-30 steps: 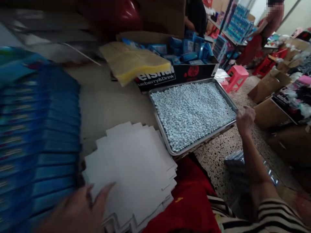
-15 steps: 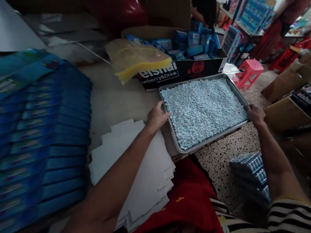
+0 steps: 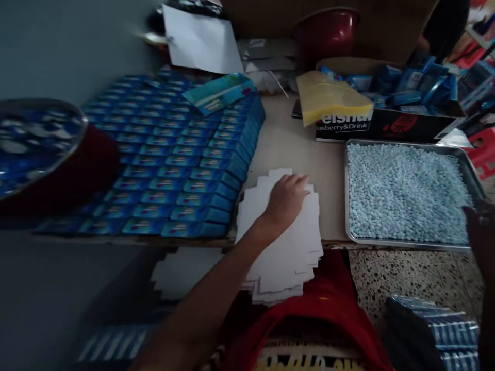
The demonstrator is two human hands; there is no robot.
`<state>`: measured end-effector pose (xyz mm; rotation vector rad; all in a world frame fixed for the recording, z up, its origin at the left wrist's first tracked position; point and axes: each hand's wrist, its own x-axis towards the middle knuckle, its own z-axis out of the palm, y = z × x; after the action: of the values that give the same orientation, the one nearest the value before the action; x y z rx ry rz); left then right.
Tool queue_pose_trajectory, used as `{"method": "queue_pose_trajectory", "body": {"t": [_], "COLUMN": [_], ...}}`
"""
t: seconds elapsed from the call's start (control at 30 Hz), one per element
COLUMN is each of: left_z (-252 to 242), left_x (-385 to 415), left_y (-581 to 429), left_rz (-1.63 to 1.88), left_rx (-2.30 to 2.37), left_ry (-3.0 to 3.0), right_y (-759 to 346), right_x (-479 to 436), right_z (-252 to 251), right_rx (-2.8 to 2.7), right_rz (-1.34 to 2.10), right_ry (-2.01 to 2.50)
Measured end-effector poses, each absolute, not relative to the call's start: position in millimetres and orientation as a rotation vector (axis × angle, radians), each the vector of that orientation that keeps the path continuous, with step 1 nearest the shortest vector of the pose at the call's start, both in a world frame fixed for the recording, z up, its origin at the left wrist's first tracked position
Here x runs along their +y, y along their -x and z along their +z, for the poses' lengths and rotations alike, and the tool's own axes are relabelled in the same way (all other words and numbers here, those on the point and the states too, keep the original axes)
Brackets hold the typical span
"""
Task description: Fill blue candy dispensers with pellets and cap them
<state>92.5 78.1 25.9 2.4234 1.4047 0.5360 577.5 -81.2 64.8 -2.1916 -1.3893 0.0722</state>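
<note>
My left hand (image 3: 286, 201) lies over a pile of white die-cut card sheets (image 3: 278, 263) at the table's front edge, fingers stretched to the right; whether it touches them I cannot tell. To the right sits a shallow metal tray (image 3: 347, 206) filled with small pale blue pellets (image 3: 406, 196). At the tray's right side is my right hand (image 3: 479, 224), dark and cut off by the picture's edge. Its thumb lies over the rim and its other fingers are mostly hidden.
Rows of blue boxes (image 3: 174, 159) cover the table's left side, with a blue packet (image 3: 220, 93) on top. A red basin (image 3: 96, 159) stands far left. Behind the tray, a carton (image 3: 382, 123) holds blue packs under a yellow bag (image 3: 332, 98). Wrapped packs (image 3: 452, 330) lie below right.
My left hand has let go of the tray's left rim and moved left over the card sheets. The tray now lies squarer to the table's edge. The view has swung left.
</note>
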Motion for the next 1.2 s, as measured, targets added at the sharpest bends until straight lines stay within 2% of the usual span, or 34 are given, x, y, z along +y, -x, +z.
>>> {"method": "queue_pose_trajectory", "body": {"t": [0.07,0.17,0.33,0.5,0.6,0.73,0.87,1.03,1.2], "left_z": [12.6,-18.6,-49.7,-41.8,-23.4,-0.2,-5.4,-23.5,-13.0], "left_x": [40.7,1.7,-2.6,20.9,43.7,102.1,159.7,174.1,159.0], "left_y": [-36.0,16.7,15.7,1.7,0.0,-8.2,-11.5,-3.8,-2.6], "left_rz": [0.589,0.708,0.812,0.760,0.603,0.333,0.213,0.325,0.628], "left_rx": [1.614,1.788,1.781,1.691,1.682,1.762,1.588,1.581,1.536], "left_ry": [-2.361,-2.151,-1.968,-1.969,-2.078,-2.179,-2.161,-2.153,-2.121], "right_y": [-485.8,-355.5,-246.7,-247.0,-259.3,-267.4,-272.2,-276.0,-277.9], "right_x": [-62.5,-19.5,58.0,97.3,111.2,128.5,137.4,132.7,121.6], "right_z": [64.5,49.1,16.1,17.4,23.7,25.7,22.9,20.0,19.5], "right_rx": [-1.501,-1.854,-2.102,-2.092,-2.140,-2.215,-2.288,-2.268,-2.195], "right_rz": [-0.026,0.261,0.410,0.454,0.506,0.502,0.546,0.587,0.435], "right_ry": [2.014,1.790,2.026,2.265,2.299,2.301,2.211,2.089,1.936]}}
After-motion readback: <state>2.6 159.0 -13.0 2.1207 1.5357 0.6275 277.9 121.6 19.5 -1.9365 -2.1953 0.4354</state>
